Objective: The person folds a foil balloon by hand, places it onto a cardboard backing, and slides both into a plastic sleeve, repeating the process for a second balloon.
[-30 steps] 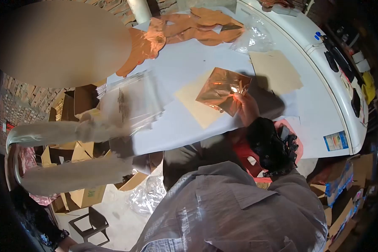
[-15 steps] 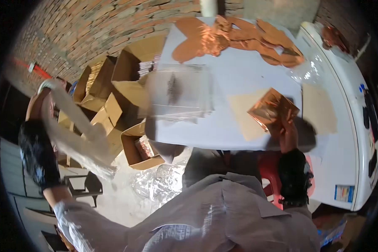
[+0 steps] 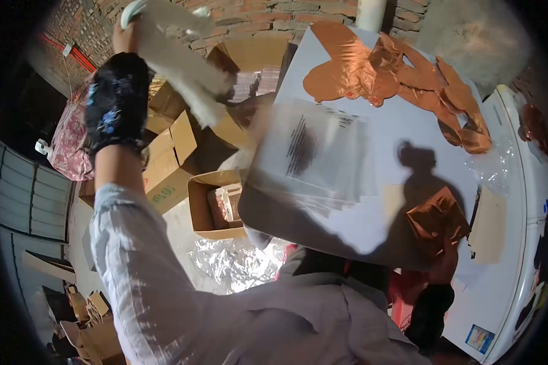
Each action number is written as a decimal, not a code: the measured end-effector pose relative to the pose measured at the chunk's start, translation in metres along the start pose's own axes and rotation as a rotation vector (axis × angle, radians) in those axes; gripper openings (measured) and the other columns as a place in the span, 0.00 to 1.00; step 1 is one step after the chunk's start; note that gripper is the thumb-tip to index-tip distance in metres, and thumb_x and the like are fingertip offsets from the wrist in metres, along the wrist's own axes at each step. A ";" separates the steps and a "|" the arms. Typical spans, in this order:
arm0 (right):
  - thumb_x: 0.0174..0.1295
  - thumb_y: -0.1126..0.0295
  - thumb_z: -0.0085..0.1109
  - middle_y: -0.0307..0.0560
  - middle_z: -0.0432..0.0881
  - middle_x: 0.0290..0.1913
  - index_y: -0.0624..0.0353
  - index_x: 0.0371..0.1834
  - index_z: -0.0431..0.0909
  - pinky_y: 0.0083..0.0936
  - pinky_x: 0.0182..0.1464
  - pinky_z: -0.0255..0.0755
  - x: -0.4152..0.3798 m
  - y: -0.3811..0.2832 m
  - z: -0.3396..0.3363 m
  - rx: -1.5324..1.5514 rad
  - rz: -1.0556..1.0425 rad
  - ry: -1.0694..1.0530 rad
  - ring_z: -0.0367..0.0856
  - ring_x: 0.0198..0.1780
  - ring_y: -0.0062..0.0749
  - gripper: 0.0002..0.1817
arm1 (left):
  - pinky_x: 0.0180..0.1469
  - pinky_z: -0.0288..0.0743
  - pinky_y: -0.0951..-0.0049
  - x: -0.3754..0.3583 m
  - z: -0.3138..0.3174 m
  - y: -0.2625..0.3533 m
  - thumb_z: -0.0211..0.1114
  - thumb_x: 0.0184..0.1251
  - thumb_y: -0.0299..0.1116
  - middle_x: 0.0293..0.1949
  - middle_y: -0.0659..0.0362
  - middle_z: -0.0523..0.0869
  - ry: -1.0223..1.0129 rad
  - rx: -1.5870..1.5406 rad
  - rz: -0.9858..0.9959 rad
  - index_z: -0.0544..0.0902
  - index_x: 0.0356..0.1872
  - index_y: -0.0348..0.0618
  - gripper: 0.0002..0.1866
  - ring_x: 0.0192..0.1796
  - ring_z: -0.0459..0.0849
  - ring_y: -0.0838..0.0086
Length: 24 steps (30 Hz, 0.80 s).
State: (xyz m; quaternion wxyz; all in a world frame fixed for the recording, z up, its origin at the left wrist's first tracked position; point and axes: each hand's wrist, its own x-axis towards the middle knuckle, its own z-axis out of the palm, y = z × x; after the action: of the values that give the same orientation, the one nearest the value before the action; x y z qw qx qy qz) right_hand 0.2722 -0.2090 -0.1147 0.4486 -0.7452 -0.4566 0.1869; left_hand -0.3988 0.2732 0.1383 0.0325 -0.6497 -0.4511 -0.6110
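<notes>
My left hand (image 3: 126,35) is raised at the upper left, its fingers wrapped round a long whitish cloth (image 3: 182,64) that hangs down to the right over the boxes. On the right, my right hand (image 3: 446,263) grips the lower corner of a shiny copper-coloured packet (image 3: 438,221) above the table's near right part. Beige paper (image 3: 394,204) lies beside the packet. A stack of clear plastic bags (image 3: 332,155) with dark print lies at the table's left. Copper-coloured foil pieces (image 3: 402,76) spread along the far edge.
The white table (image 3: 359,234) stands before me. Left of it are open cardboard boxes, one small box (image 3: 218,204) holding packets. Clear plastic (image 3: 234,261) lies on the floor. A white appliance (image 3: 508,267) stands at the right, a brick wall (image 3: 274,24) behind.
My left hand has swung up and to the right with the cloth. My right hand still holds the packet. The camera view has turned, so the table sits further right and tilted.
</notes>
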 end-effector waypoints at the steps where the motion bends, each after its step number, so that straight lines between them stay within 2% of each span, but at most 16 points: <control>1: 0.75 0.67 0.47 0.44 0.80 0.42 0.65 0.64 0.74 0.29 0.53 0.73 0.003 0.002 0.005 0.319 0.141 0.055 0.78 0.47 0.32 0.19 | 0.53 0.75 0.71 -0.012 0.015 -0.006 0.58 0.64 0.26 0.47 0.56 0.87 0.039 -0.002 0.051 0.80 0.58 0.40 0.19 0.49 0.84 0.72; 3: 0.75 0.66 0.48 0.45 0.81 0.46 0.65 0.64 0.73 0.29 0.54 0.73 0.004 0.005 0.006 0.332 0.136 0.074 0.79 0.49 0.32 0.20 | 0.57 0.74 0.70 -0.050 0.045 -0.063 0.57 0.62 0.25 0.51 0.55 0.86 0.046 -0.090 0.059 0.79 0.58 0.40 0.21 0.53 0.84 0.68; 5: 0.75 0.64 0.49 0.45 0.81 0.51 0.65 0.65 0.73 0.28 0.55 0.73 -0.001 0.009 -0.003 -0.279 -0.159 -0.016 0.79 0.52 0.32 0.21 | 0.59 0.73 0.68 -0.112 0.072 -0.098 0.58 0.61 0.25 0.52 0.53 0.85 0.049 -0.057 -0.011 0.79 0.58 0.41 0.22 0.55 0.84 0.64; 8: 0.75 0.62 0.48 0.44 0.80 0.56 0.63 0.67 0.70 0.27 0.57 0.72 0.008 0.007 0.003 0.765 0.387 0.034 0.78 0.55 0.30 0.22 | 0.56 0.75 0.62 -0.234 0.103 -0.196 0.64 0.60 0.31 0.49 0.48 0.86 -0.012 0.207 -0.147 0.77 0.57 0.41 0.22 0.54 0.84 0.58; 9: 0.75 0.62 0.48 0.43 0.79 0.57 0.62 0.67 0.69 0.26 0.57 0.72 0.009 0.004 0.005 0.772 0.383 0.029 0.78 0.55 0.29 0.23 | 0.53 0.77 0.59 -0.275 0.107 -0.215 0.67 0.58 0.38 0.46 0.46 0.86 -0.215 0.074 -0.453 0.80 0.53 0.40 0.22 0.51 0.85 0.54; 10: 0.75 0.61 0.48 0.42 0.78 0.58 0.62 0.67 0.69 0.26 0.57 0.72 0.007 -0.001 0.005 0.778 0.383 0.030 0.78 0.55 0.28 0.23 | 0.51 0.78 0.59 -0.334 0.125 -0.301 0.70 0.55 0.44 0.44 0.44 0.87 -0.274 0.035 -0.512 0.82 0.51 0.40 0.25 0.49 0.86 0.51; 11: 0.75 0.61 0.48 0.42 0.78 0.59 0.61 0.68 0.68 0.25 0.58 0.72 0.006 -0.005 0.006 0.786 0.381 0.033 0.78 0.55 0.27 0.23 | 0.51 0.78 0.59 -0.371 0.121 -0.244 0.71 0.51 0.48 0.45 0.43 0.87 -0.403 0.080 -0.486 0.84 0.49 0.40 0.27 0.50 0.86 0.52; 12: 0.75 0.61 0.48 0.41 0.78 0.59 0.61 0.68 0.68 0.25 0.58 0.71 0.008 -0.008 0.008 0.786 0.376 0.020 0.78 0.55 0.27 0.23 | 0.51 0.78 0.61 -0.395 0.122 -0.220 0.72 0.51 0.47 0.45 0.42 0.87 -0.513 0.373 -0.672 0.83 0.51 0.40 0.28 0.49 0.86 0.53; 13: 0.75 0.61 0.48 0.41 0.77 0.59 0.61 0.68 0.68 0.25 0.58 0.71 0.012 -0.011 0.010 0.787 0.370 0.006 0.78 0.55 0.26 0.23 | 0.50 0.78 0.64 -0.407 0.119 -0.190 0.72 0.52 0.43 0.43 0.44 0.88 -0.518 0.255 -0.706 0.83 0.51 0.38 0.26 0.47 0.87 0.58; 14: 0.75 0.61 0.48 0.41 0.77 0.59 0.61 0.68 0.68 0.24 0.59 0.70 0.009 -0.013 0.007 0.785 0.367 -0.004 0.78 0.54 0.26 0.23 | 0.49 0.79 0.67 -0.430 0.125 -0.220 0.71 0.56 0.38 0.41 0.46 0.88 -0.659 0.065 -0.781 0.80 0.57 0.36 0.27 0.46 0.87 0.62; 16: 0.76 0.61 0.46 0.40 0.79 0.54 0.62 0.64 0.72 0.21 0.49 0.71 0.007 0.001 0.009 0.654 0.309 0.098 0.77 0.48 0.22 0.21 | 0.48 0.80 0.67 -0.459 0.132 -0.253 0.69 0.62 0.34 0.40 0.49 0.87 -0.396 -0.301 -0.941 0.75 0.61 0.36 0.27 0.43 0.87 0.64; 18: 0.75 0.63 0.46 0.38 0.79 0.45 0.62 0.56 0.76 0.19 0.42 0.68 0.005 0.005 0.010 0.584 0.275 0.097 0.75 0.40 0.20 0.16 | 0.49 0.80 0.68 -0.399 0.106 -0.138 0.66 0.66 0.32 0.42 0.48 0.87 -0.588 -0.206 -1.227 0.71 0.65 0.37 0.27 0.45 0.87 0.64; 20: 0.74 0.65 0.46 0.34 0.78 0.32 0.61 0.45 0.79 0.15 0.36 0.64 0.010 0.000 0.011 0.611 0.323 0.071 0.72 0.32 0.18 0.13 | 0.47 0.80 0.66 -0.362 0.084 -0.097 0.63 0.69 0.35 0.43 0.50 0.87 -0.627 0.105 -1.020 0.77 0.60 0.40 0.21 0.44 0.86 0.67; 21: 0.73 0.66 0.47 0.35 0.78 0.32 0.61 0.46 0.79 0.16 0.37 0.66 0.008 0.009 0.004 0.328 0.150 -0.004 0.72 0.33 0.18 0.13 | 0.49 0.78 0.67 -0.346 0.069 -0.106 0.62 0.70 0.37 0.44 0.51 0.87 -0.670 0.216 -0.891 0.79 0.58 0.41 0.19 0.47 0.84 0.68; 23: 0.71 0.66 0.49 0.37 0.78 0.33 0.62 0.48 0.79 0.18 0.38 0.69 0.004 0.027 -0.009 -0.275 -0.216 0.006 0.74 0.35 0.19 0.13 | 0.52 0.77 0.70 -0.337 0.067 -0.100 0.59 0.73 0.36 0.49 0.54 0.85 -0.498 0.000 -0.566 0.79 0.58 0.40 0.17 0.50 0.83 0.70; 24: 0.71 0.68 0.51 0.40 0.78 0.36 0.64 0.53 0.78 0.18 0.40 0.71 0.004 0.028 -0.009 -0.264 -0.232 0.023 0.74 0.37 0.20 0.14 | 0.54 0.76 0.72 -0.333 0.066 -0.097 0.58 0.74 0.36 0.51 0.56 0.84 -0.436 -0.095 -0.396 0.79 0.59 0.40 0.17 0.51 0.82 0.71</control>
State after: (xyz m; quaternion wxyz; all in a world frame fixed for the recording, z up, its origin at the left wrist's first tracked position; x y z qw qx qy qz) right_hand 0.2950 -0.2146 -0.1334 0.3705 -0.7419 -0.5552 0.0638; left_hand -0.3578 0.1875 -0.2022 -0.2156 -0.6657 -0.5363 -0.4719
